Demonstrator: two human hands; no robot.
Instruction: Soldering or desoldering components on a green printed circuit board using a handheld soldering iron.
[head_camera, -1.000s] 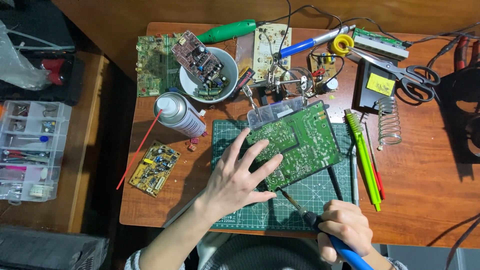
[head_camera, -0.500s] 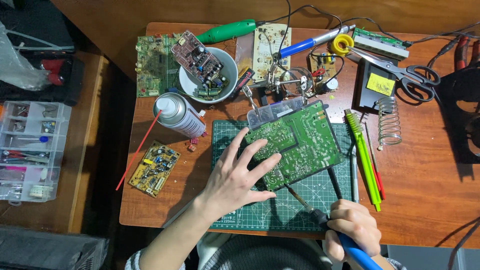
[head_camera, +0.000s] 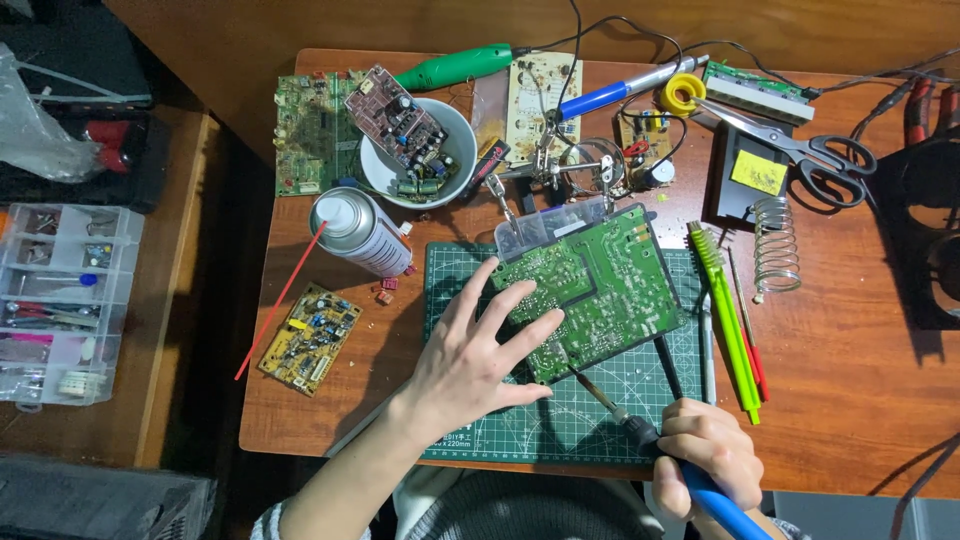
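The green circuit board (head_camera: 595, 290) is pinned on the cutting mat (head_camera: 600, 420) by the spread left hand (head_camera: 470, 360). The soldering iron (head_camera: 640, 430), gripped in the right hand (head_camera: 705, 460), is angled up-left, its tip at the board's near edge.

Left hand (head_camera: 470, 355) is spread flat, palm down, fingers (head_camera: 520, 300) fanned out and pointing up and to the right, thumb (head_camera: 515, 393) sticking out sideways toward the other hand. Its forearm comes in from the bottom edge at a slant, bare up to a sleeve near the elbow. Right hand (head_camera: 705, 455) sits low at the bottom right, curled into a closed fist-style grip, knuckles facing up, wrist mostly cut off by the frame edge.
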